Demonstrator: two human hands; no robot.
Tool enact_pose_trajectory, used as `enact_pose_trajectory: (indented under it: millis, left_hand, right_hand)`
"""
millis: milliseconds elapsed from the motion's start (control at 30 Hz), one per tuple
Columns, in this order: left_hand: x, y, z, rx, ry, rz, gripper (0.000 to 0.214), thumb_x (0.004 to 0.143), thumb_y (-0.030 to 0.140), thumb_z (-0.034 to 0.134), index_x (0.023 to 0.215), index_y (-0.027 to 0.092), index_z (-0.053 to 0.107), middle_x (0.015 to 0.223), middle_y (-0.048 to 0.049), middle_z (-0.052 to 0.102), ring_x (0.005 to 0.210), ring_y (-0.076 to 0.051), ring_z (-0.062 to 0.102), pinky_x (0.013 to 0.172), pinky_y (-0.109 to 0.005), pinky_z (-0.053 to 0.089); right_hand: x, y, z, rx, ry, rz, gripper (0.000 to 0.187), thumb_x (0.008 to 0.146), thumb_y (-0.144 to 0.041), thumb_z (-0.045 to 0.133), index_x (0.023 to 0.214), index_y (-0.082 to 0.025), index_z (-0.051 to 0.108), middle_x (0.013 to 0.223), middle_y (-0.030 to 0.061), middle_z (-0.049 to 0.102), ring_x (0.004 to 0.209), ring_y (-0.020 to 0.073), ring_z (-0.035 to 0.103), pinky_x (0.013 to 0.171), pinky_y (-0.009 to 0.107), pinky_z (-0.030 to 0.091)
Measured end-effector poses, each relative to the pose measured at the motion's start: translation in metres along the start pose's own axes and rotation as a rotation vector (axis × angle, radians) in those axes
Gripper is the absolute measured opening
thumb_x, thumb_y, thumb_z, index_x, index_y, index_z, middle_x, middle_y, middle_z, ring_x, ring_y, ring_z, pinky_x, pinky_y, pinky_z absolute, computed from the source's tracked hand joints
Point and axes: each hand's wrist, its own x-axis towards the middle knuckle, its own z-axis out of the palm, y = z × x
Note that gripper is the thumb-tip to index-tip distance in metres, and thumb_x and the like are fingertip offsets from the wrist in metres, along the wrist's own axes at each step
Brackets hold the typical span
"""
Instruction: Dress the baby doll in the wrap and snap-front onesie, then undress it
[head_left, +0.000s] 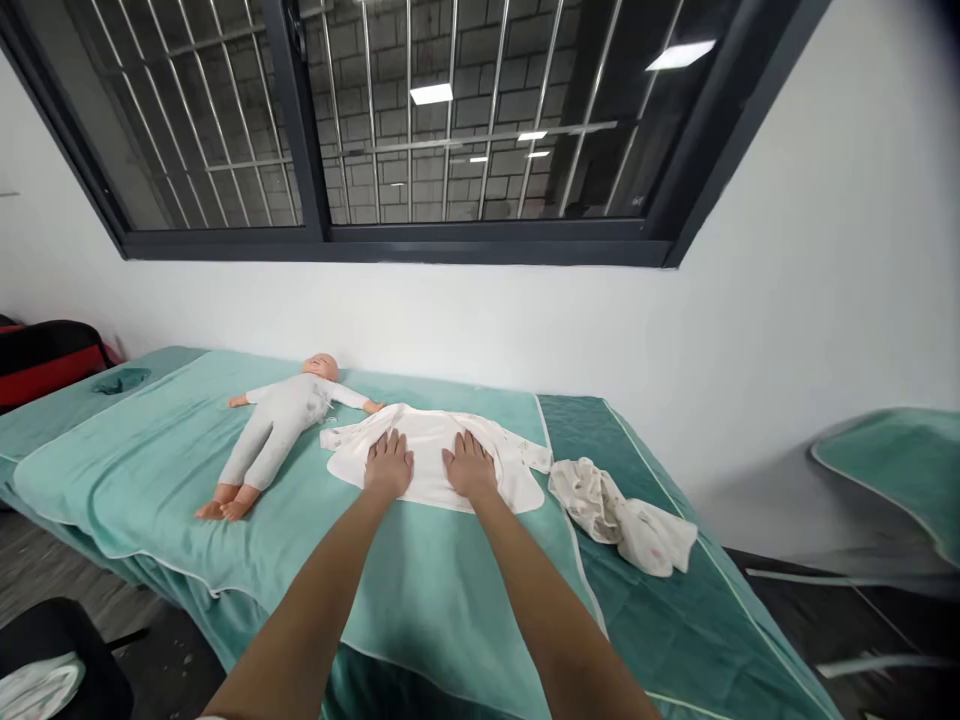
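Observation:
A white baby garment (431, 430) lies spread flat on the teal bed cover (150, 470). My left hand (388, 462) rests palm down on its lower left part, fingers stretched out. My right hand (470, 464) lies flat beside it on the same garment, fingers also extended. Neither hand holds anything. A baby doll (281, 425) in a pale grey suit lies on its back to the left of the garment, arms out, one arm reaching the garment's edge.
A crumpled white patterned cloth (622, 515) lies to the right on the darker green sheet (675, 620). A white wall and a barred window (405, 110) rise behind the bed. A red and black bag (45, 355) sits far left; another teal bed (892, 465) is at right.

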Motion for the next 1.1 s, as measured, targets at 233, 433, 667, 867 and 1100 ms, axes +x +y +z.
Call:
enact_pose_trajectory:
  millis: [233,433,667,867,1100]
  left_hand:
    - [-0.044,-0.002,-0.009,0.0,-0.041,0.024,0.061,0.102,0.041,0.019,0.157,0.022,0.033,0.167,-0.0078,0.023,0.155,-0.03,0.019,0.125,-0.055,0.017]
    - [-0.107,-0.006,-0.019,-0.028,-0.047,0.11,0.062,0.103,0.045,0.019,0.158,0.019,0.033,0.167,-0.0077,0.023,0.156,-0.026,0.017,0.127,-0.049,0.014]
    - [-0.201,-0.075,-0.022,-0.23,-0.039,0.468,0.058,0.102,0.05,0.034,0.156,0.028,0.033,0.164,-0.0047,0.031,0.153,-0.024,0.028,0.124,-0.051,0.027]
    - [-0.191,-0.18,-0.062,-0.466,0.392,0.232,0.038,0.101,0.03,0.045,0.137,0.027,0.055,0.149,-0.0081,0.054,0.142,-0.023,0.046,0.117,-0.047,0.041]
    - [-0.091,-0.286,-0.092,-0.826,0.427,-0.348,0.055,0.09,0.045,0.057,0.137,0.018,0.054,0.148,-0.0148,0.052,0.137,-0.031,0.049,0.112,-0.048,0.042]
  right_hand:
    - [-0.047,0.0,0.0,-0.042,0.011,-0.052,0.069,0.103,-0.048,0.021,0.159,-0.008,0.023,0.168,0.0142,0.011,0.156,0.0249,0.008,0.125,0.045,0.004]
    - [-0.12,0.003,0.002,-0.078,0.053,-0.155,0.066,0.104,-0.048,0.021,0.159,-0.011,0.027,0.167,0.0124,0.017,0.156,0.0241,0.012,0.126,0.046,0.007]
    - [-0.204,0.018,0.033,0.038,0.126,-0.413,0.067,0.101,-0.06,0.03,0.157,-0.021,0.035,0.166,0.0078,0.024,0.153,0.0278,0.023,0.125,0.051,0.023]
    - [-0.169,-0.018,0.03,0.238,0.052,-0.415,0.064,0.102,-0.053,0.033,0.154,-0.016,0.038,0.163,0.0115,0.033,0.152,0.0266,0.027,0.124,0.048,0.028]
    - [0.009,-0.166,0.014,0.481,0.079,-0.532,0.063,0.097,-0.052,0.043,0.149,-0.017,0.039,0.154,0.0154,0.044,0.144,0.0283,0.039,0.121,0.048,0.032]
